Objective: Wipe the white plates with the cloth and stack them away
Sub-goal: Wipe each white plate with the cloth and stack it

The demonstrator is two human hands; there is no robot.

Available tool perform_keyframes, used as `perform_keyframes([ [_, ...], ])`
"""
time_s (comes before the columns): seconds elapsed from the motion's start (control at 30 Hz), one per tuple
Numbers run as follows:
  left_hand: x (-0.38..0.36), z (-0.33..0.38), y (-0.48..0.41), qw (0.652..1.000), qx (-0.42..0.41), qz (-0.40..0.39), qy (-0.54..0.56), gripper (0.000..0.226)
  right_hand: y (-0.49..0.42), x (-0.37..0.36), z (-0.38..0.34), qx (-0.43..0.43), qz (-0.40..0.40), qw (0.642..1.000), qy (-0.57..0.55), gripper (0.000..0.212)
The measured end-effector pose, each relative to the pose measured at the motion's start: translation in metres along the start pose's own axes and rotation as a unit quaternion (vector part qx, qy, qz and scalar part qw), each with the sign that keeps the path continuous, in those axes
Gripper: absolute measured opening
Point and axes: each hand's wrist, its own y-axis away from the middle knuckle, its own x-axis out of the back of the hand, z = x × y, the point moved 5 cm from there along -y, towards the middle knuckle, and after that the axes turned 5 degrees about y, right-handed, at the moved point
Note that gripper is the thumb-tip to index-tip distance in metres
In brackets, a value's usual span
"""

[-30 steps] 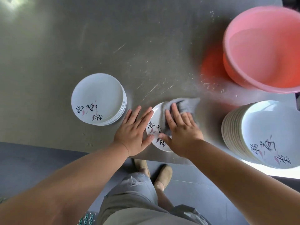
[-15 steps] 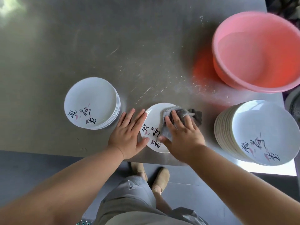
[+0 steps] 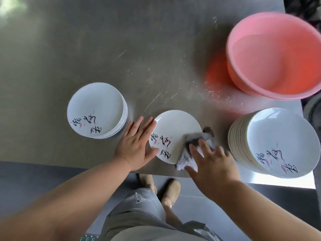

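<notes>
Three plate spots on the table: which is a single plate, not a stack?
The middle plate, lying alone between the left hand and right hand, the cloth on its right edge. The left stack and right stack each show several rims.

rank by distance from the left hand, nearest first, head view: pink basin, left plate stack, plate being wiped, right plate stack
1. plate being wiped, touching the left hand on its right
2. left plate stack, just beyond its fingertips, to the left
3. right plate stack, far to the right
4. pink basin, back right corner
</notes>
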Motion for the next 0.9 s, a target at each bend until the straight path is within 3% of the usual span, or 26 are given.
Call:
perform_keyframes([
  [0.1,0.001,0.001,0.0,1.0,0.001,0.002,-0.004,0.091,-0.002,0.011,0.012,-0.001,0.032,0.998,0.053,0.082],
  [0.23,0.001,0.0,0.0,1.0,0.0,0.0,-0.005,0.09,-0.01,-0.02,-0.011,0.073,0.003,0.997,-0.009,0.102],
  [0.33,0.002,0.001,0.001,1.0,0.004,0.006,-0.005,0.09,-0.039,-0.019,-0.01,0.069,0.036,0.997,-0.025,0.111],
  [0.47,0.004,0.001,0.0,1.0,0.008,0.009,0.0,0.088,-0.071,0.001,0.006,0.035,0.072,0.996,-0.044,0.106],
  [0.73,0.002,0.0,0.0,1.0,0.013,0.009,-0.002,0.089,-0.008,-0.035,-0.038,0.098,0.075,0.989,-0.076,0.107],
  [0.9,0.001,0.0,0.0,1.0,0.014,0.014,0.006,0.09,-0.067,-0.008,-0.002,0.035,0.107,0.992,-0.061,0.106],
])
